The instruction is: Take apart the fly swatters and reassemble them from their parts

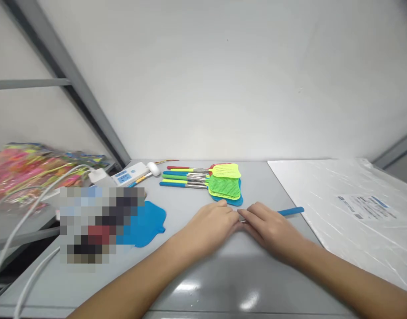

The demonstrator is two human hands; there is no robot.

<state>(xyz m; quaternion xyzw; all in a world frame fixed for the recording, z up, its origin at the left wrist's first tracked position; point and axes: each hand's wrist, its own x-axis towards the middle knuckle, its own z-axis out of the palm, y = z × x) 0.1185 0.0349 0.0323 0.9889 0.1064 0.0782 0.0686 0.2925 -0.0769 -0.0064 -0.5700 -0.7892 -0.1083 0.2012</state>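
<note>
Both hands meet over the grey table around a fly swatter handle (291, 212), a thin metal rod with a blue grip sticking out to the right. My left hand (216, 221) is closed at the rod's left end, which its fingers hide. Over the rod and the start of the grip, my right hand (269, 228) is closed too, fingertips almost touching the left ones. Apart from them on the left lies a loose blue fly swatter head (153, 223). Just beyond my hands is a pile of fly swatters (225, 186) in green, yellow, blue and red.
A white power strip (125, 176) with a round white plug (153, 168) sits at the back left, near a pixelated patch. White cables (33, 204) run down the left side. Colourful bagged goods (33, 173) lie far left. White wrapped sheeting (349, 195) covers the right side.
</note>
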